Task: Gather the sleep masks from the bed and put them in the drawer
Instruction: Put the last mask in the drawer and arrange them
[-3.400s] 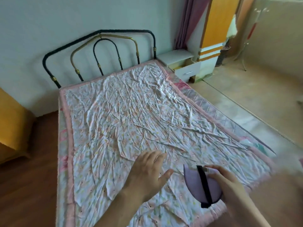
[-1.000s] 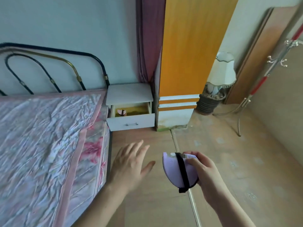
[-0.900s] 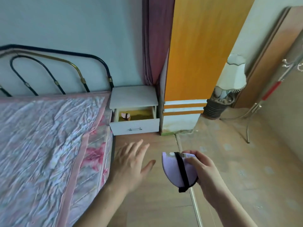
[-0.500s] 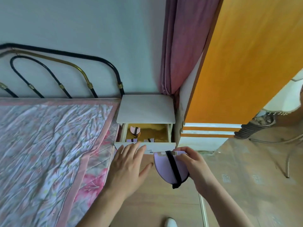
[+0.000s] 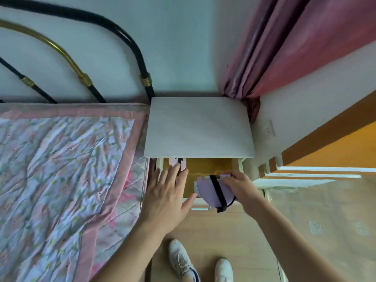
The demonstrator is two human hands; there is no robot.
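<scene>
Two sleep masks in view. Lilac sleep mask (image 5: 213, 193) with black strap (image 5: 217, 192), pinched at its right side by right hand (image 5: 241, 190), held over front edge of open drawer (image 5: 211, 166); lower tip overlapping drawer front. Second, pinkish mask (image 5: 178, 162) lying in back left corner of drawer, largely covered by fingertips of left hand (image 5: 166, 197); outline hard to make out. Left hand spread flat, fingers extended, grasping nothing, hovering over drawer's left half; contact with drawer or mask not determinable. Drawer front mostly hidden behind both hands and lilac mask; back part of drawer hidden under white nightstand top (image 5: 198, 127). Yellow drawer floor bare between the hands and toward right side. Bed (image 5: 61, 169) with floral quilt just left of nightstand, cut off at left edge; metal headboard (image 5: 81, 72) partly out of frame. Pink curtain (image 5: 284, 47) and orange wardrobe (image 5: 335, 147) to right, both cropped. White shoes (image 5: 201, 263) on wooden floor below, cut off at bottom edge.
</scene>
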